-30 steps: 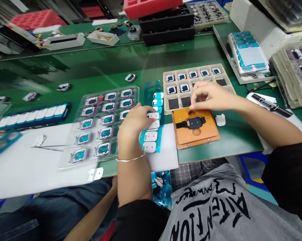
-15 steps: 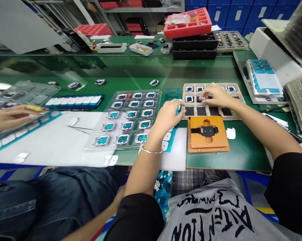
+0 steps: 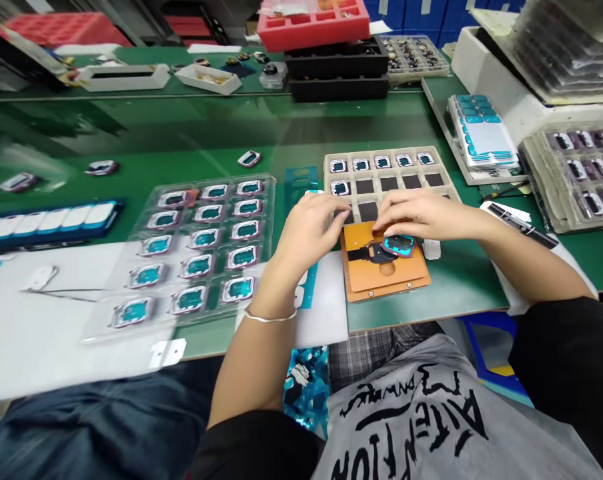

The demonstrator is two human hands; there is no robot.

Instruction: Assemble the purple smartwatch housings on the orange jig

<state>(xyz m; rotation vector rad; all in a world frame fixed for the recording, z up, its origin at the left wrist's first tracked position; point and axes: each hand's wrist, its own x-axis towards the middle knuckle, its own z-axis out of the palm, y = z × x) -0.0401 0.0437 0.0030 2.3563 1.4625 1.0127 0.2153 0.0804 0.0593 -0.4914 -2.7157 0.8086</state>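
My right hand (image 3: 417, 212) is over the orange fixture (image 3: 364, 283), its fingers closed on a watch case (image 3: 400, 246), a rounded frame with blue-teal film and a purplish edge. The case is tilted above the black watch-shaped holder (image 3: 379, 252) in the fixture's middle; whether they touch I cannot tell. To the left, my left hand (image 3: 309, 227) is pinched at the near left corner of the beige tray (image 3: 454, 190). Whatever lies between its thumb and index finger is hidden. Several similar cases sit in the tray's back row, with one more in the second row.
A clear tray (image 3: 267, 233) of teal-filled watch cases lies left of my left hand. Loose cases, including one case (image 3: 249, 158), lie behind it. Stacked trays (image 3: 541, 190) and a pile of teal-and-white sheets (image 3: 481, 137) stand at right. Black boxes (image 3: 337, 87) are at the back.
My right hand has come from the beige tray toward me, bringing a watch case over the orange fixture. My left hand remains by the tray's corner. The view has swung right.
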